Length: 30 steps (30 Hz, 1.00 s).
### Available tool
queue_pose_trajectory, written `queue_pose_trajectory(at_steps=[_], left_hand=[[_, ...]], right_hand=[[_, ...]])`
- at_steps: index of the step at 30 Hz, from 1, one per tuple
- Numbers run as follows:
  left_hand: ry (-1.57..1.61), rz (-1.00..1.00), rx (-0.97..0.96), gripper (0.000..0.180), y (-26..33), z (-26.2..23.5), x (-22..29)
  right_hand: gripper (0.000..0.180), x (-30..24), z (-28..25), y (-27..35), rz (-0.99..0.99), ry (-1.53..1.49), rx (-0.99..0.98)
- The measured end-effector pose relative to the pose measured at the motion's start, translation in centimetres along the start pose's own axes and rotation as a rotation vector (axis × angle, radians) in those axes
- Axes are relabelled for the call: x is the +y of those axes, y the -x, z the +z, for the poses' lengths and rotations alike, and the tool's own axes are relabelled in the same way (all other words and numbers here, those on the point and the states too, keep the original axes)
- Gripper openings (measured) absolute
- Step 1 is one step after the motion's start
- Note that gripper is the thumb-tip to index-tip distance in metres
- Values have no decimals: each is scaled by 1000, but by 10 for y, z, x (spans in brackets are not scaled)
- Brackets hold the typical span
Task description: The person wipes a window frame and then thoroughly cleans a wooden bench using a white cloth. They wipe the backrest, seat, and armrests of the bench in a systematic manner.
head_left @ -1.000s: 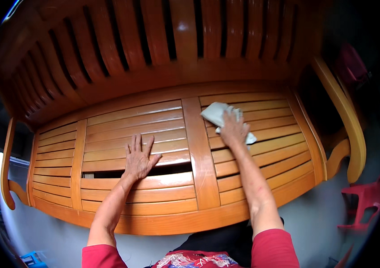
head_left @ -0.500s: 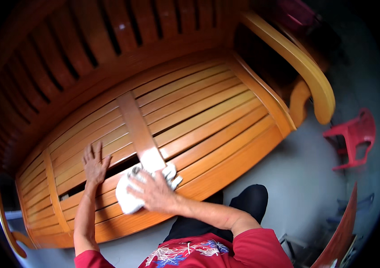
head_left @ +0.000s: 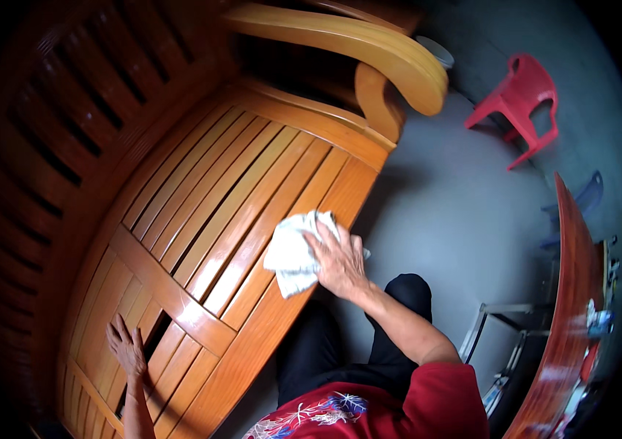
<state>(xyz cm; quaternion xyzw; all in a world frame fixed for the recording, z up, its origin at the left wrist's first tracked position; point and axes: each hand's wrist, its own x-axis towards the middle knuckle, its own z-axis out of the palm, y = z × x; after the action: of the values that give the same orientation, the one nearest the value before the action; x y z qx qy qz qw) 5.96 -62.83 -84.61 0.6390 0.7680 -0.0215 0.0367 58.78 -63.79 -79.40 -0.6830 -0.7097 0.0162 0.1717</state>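
Bench: large slatted wooden bench [head_left: 201, 219], orange-brown and glossy, fills the left and centre of the view; slatted backrest in shadow at upper left, cross rail dividing the seat into two panels.
Armrest: curved wooden armrest [head_left: 369, 51] arches over the seat's far end, at top centre.
Floor: grey concrete floor [head_left: 443, 219] to the right of the bench.
Table edge: red-brown curved wooden edge [head_left: 567, 322] at far right, with small items on it too blurred to identify.
Chair: small red plastic chair [head_left: 519, 99] standing on the floor at upper right, well apart from the bench.
Cloth: crumpled white cloth [head_left: 293, 252] lying on the seat slats near the front edge of the seat, right-hand panel.
Right hand: right hand [head_left: 340, 260] pressed palm-down on the cloth, fingers spread over its right part, pinning it to the slats.
Left hand: left hand [head_left: 126, 347] flat on the left panel of the seat, fingers splayed wide, holding nothing, beside a dark gap between slats.
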Motion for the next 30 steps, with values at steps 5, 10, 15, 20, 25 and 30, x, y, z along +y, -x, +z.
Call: queue_pose_trajectory(at_steps=[5,10,15,20,25,30], left_hand=[[23,20,-18,60,-6,1,5],[-49,-33,-91,60,-4,-8,10],[132,96,327,56,-1,-7,60],[408,493,83,66,43,-45,258],[103,689,-162,92,85,-56,369],[-12,544,-37,97,101,-52,368]], right_hand=[[55,49,40,-34,472,-67,510],[53,-8,63,6,1147,-1251,635],[57,-20,128,40,1177,-1523,415],[51,97,237,-4,1087,-1881,901],[55,182,247,-31,1094,-943,548],[46,189,129,-70,1114,-1066,254]])
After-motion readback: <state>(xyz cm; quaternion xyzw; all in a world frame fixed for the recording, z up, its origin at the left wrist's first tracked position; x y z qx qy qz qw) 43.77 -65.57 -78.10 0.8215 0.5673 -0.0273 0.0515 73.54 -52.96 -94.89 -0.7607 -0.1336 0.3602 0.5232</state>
